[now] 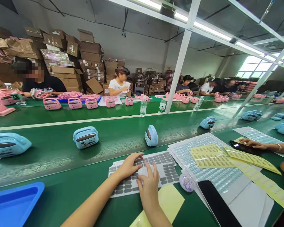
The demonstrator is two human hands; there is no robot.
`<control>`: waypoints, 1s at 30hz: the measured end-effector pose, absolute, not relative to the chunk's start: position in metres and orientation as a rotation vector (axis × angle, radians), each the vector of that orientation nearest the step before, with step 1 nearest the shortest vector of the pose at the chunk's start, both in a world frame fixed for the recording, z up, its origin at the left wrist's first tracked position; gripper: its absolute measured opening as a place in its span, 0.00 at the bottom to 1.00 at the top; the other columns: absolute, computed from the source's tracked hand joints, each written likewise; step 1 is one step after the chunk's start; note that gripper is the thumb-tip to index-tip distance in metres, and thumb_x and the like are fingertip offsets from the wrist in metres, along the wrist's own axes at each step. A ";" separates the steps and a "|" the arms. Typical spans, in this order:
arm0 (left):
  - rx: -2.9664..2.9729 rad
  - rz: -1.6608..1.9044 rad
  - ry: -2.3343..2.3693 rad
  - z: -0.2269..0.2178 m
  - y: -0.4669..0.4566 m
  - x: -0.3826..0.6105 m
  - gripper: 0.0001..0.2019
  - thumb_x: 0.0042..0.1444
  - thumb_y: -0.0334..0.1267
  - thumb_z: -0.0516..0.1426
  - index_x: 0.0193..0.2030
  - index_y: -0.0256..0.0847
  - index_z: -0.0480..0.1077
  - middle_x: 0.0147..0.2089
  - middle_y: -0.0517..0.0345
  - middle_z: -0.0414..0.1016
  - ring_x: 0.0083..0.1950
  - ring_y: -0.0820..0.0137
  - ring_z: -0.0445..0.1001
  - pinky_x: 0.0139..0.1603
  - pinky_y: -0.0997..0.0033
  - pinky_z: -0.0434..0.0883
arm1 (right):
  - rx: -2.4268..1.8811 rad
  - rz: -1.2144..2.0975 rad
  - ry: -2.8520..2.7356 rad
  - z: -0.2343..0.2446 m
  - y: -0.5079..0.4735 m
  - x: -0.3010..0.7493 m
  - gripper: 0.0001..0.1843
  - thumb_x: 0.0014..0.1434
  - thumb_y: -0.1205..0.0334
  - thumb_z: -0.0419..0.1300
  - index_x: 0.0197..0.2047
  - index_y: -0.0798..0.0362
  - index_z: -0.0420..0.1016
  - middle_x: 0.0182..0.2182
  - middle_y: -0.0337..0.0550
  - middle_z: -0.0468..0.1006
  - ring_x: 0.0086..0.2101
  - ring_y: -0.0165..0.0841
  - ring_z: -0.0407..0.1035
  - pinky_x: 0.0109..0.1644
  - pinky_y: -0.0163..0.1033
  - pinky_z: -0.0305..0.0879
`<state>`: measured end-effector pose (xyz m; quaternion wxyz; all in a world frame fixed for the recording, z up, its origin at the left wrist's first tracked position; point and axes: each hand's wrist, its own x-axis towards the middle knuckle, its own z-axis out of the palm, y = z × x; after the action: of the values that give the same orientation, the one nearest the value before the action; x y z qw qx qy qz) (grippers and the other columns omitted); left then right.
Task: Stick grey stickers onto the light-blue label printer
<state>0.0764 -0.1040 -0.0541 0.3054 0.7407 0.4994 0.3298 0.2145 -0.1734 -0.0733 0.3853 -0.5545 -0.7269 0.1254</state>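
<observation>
A yellow backing sheet [167,201] is seen nearest; a grey sticker sheet [165,171] is pressed by the left hand [130,165] and right hand [148,186], fingers loosely spread, nothing gripped.

- Small dark print on the front of the blue device [85,137], too blurred to read.
- Markings on the stacked cardboard boxes [72,49], illegible.
</observation>
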 end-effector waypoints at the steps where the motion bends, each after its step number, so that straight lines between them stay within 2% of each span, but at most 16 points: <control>1: 1.959 0.878 1.332 -0.054 -0.103 0.077 0.24 0.49 0.28 0.58 0.55 0.41 0.68 0.52 0.52 0.74 0.55 0.64 0.69 0.59 0.59 0.64 | -1.410 0.347 -1.832 -0.075 -0.172 0.212 0.13 0.49 0.80 0.56 0.24 0.54 0.76 0.59 0.48 0.67 0.63 0.56 0.48 0.61 0.64 0.52; 4: 1.950 0.899 1.367 -0.056 -0.102 0.080 0.19 0.47 0.28 0.60 0.48 0.40 0.72 0.51 0.51 0.75 0.54 0.62 0.70 0.58 0.60 0.65 | -1.438 0.430 -1.786 -0.074 -0.164 0.209 0.12 0.45 0.82 0.57 0.23 0.55 0.72 0.58 0.53 0.68 0.61 0.59 0.50 0.57 0.66 0.55; 6: 1.920 0.913 1.384 -0.057 -0.102 0.081 0.19 0.47 0.29 0.62 0.48 0.39 0.72 0.50 0.51 0.75 0.53 0.62 0.70 0.57 0.60 0.65 | -1.437 0.478 -1.791 -0.069 -0.157 0.214 0.12 0.43 0.82 0.59 0.21 0.55 0.71 0.57 0.55 0.68 0.60 0.61 0.52 0.55 0.67 0.56; 8: 1.901 0.916 1.379 -0.058 -0.102 0.080 0.20 0.46 0.30 0.62 0.49 0.40 0.72 0.50 0.51 0.75 0.52 0.62 0.71 0.56 0.60 0.66 | -1.411 0.519 -1.794 -0.058 -0.151 0.224 0.10 0.43 0.79 0.61 0.20 0.54 0.71 0.56 0.54 0.69 0.59 0.59 0.54 0.56 0.66 0.56; 10: 1.906 0.917 1.362 -0.058 -0.103 0.079 0.21 0.46 0.30 0.63 0.50 0.40 0.71 0.50 0.52 0.75 0.51 0.62 0.71 0.56 0.60 0.66 | -1.384 0.538 -1.778 -0.047 -0.149 0.238 0.07 0.48 0.74 0.61 0.23 0.53 0.73 0.54 0.53 0.70 0.58 0.54 0.57 0.57 0.63 0.57; 12: 1.926 0.912 1.345 -0.058 -0.103 0.078 0.20 0.47 0.30 0.62 0.49 0.40 0.71 0.49 0.52 0.75 0.51 0.63 0.71 0.55 0.61 0.67 | -1.362 0.557 -1.762 -0.040 -0.153 0.251 0.07 0.52 0.70 0.59 0.34 0.52 0.77 0.50 0.52 0.72 0.53 0.47 0.64 0.55 0.57 0.62; 13: 1.940 0.911 1.342 -0.057 -0.103 0.078 0.20 0.47 0.30 0.62 0.49 0.40 0.72 0.49 0.51 0.75 0.51 0.63 0.71 0.55 0.61 0.67 | -1.347 0.580 -1.769 -0.040 -0.158 0.255 0.13 0.54 0.70 0.57 0.42 0.52 0.76 0.46 0.50 0.74 0.49 0.44 0.68 0.53 0.53 0.66; 15: 1.985 0.904 1.333 -0.055 -0.103 0.078 0.17 0.49 0.31 0.61 0.48 0.40 0.72 0.49 0.52 0.76 0.50 0.63 0.71 0.54 0.62 0.67 | -1.322 0.632 -1.853 -0.045 -0.171 0.256 0.27 0.55 0.72 0.55 0.58 0.49 0.67 0.40 0.46 0.76 0.41 0.40 0.72 0.45 0.49 0.71; 17: 2.032 0.896 1.313 -0.053 -0.103 0.079 0.16 0.50 0.35 0.61 0.47 0.41 0.72 0.48 0.52 0.76 0.50 0.63 0.71 0.54 0.61 0.66 | -1.320 0.646 -1.983 -0.054 -0.184 0.252 0.35 0.53 0.76 0.54 0.64 0.47 0.60 0.37 0.45 0.77 0.38 0.42 0.72 0.42 0.50 0.72; 20: 2.044 0.873 1.303 -0.050 -0.102 0.080 0.24 0.44 0.45 0.67 0.48 0.41 0.72 0.49 0.52 0.75 0.51 0.61 0.71 0.54 0.60 0.66 | -1.335 0.595 -2.086 -0.067 -0.195 0.241 0.36 0.51 0.79 0.53 0.62 0.47 0.64 0.35 0.48 0.77 0.37 0.46 0.71 0.41 0.54 0.71; 23: 2.073 0.856 1.315 -0.051 -0.100 0.080 0.34 0.33 0.50 0.70 0.49 0.38 0.72 0.49 0.50 0.75 0.50 0.58 0.70 0.54 0.58 0.65 | -1.305 0.547 -2.071 -0.077 -0.196 0.235 0.39 0.49 0.83 0.50 0.62 0.47 0.63 0.33 0.45 0.76 0.36 0.42 0.71 0.40 0.50 0.71; 26: 2.130 0.857 1.301 -0.056 -0.097 0.079 0.36 0.31 0.53 0.70 0.48 0.38 0.73 0.49 0.49 0.74 0.50 0.57 0.70 0.54 0.57 0.65 | -1.177 0.525 -1.966 -0.093 -0.193 0.235 0.43 0.46 0.84 0.49 0.63 0.43 0.60 0.30 0.40 0.74 0.32 0.37 0.70 0.39 0.43 0.71; 30: 2.082 0.845 1.328 -0.059 -0.096 0.080 0.34 0.30 0.51 0.71 0.47 0.41 0.74 0.50 0.49 0.74 0.51 0.55 0.70 0.56 0.54 0.64 | -0.932 0.660 -1.815 -0.117 -0.186 0.235 0.40 0.47 0.82 0.50 0.60 0.41 0.64 0.27 0.36 0.73 0.29 0.32 0.69 0.36 0.36 0.69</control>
<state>0.0803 -0.0955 -0.0590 0.2627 0.7697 0.4908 0.3124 0.2353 -0.1863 -0.1168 0.4783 -0.3815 -0.7434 0.2704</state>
